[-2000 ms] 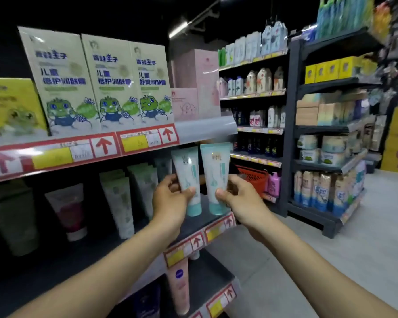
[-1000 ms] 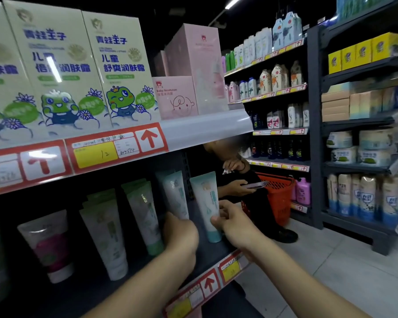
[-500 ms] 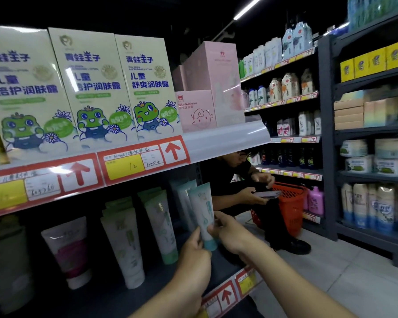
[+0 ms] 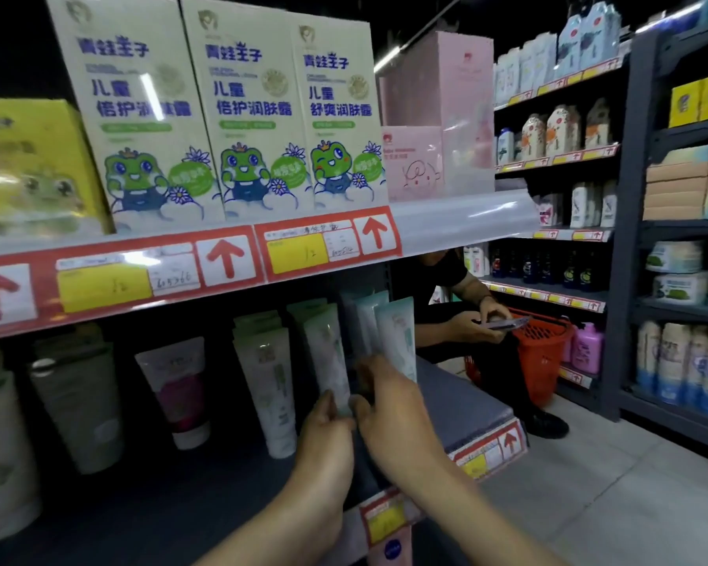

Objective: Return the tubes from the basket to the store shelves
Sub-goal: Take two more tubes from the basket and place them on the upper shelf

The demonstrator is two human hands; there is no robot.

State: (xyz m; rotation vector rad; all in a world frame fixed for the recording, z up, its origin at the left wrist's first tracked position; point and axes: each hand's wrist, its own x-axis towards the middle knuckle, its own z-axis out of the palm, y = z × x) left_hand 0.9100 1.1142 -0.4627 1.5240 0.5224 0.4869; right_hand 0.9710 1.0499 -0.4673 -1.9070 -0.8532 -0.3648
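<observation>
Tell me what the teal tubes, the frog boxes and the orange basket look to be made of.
Tubes: probably soft plastic, matte teal, judging by the flat, wide top ends.
Boxes: printed cardboard with a slight gloss, shown by the sharp straight edges and a glare streak on the leftmost one.
Basket: likely moulded plastic in plain orange, since its wall is an open lattice.

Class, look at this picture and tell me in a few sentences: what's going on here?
A person is stocking a store shelf. Both hands are at the lower ends of upright tubes on the lower shelf: the left hand at a pale green tube, the right hand at the teal tubes beside it. Blur hides whether they grip or only touch. Behind, another person crouches with a phone next to an orange basket.
</observation>
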